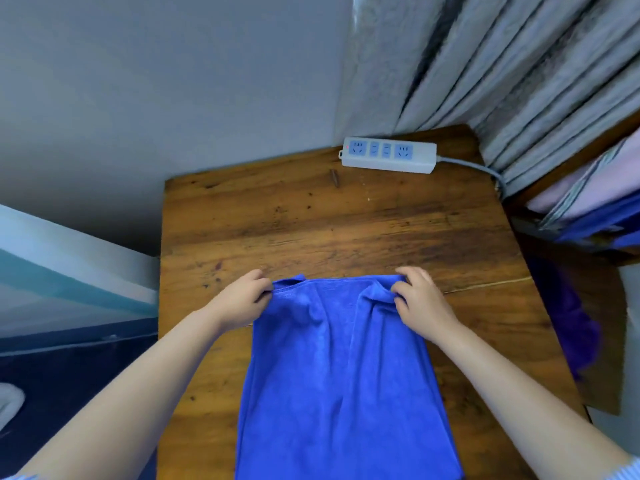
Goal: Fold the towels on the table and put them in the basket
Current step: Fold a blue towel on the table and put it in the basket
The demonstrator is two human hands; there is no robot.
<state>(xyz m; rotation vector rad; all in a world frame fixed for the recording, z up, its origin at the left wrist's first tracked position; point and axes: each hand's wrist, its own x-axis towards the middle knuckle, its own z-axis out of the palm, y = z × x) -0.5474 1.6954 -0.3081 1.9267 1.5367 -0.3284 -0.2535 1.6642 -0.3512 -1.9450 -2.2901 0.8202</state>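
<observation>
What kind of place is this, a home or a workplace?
Probably a room in a home, perhaps a bedroom. A wooden table stands against a wall beside grey curtains, with a power strip on it and folded fabrics stacked at the right.

I am wearing a short-sleeved top with pale blue and white stripes; its sleeve edges are showing at both lower corners, my forearms and hands staying bare.
</observation>
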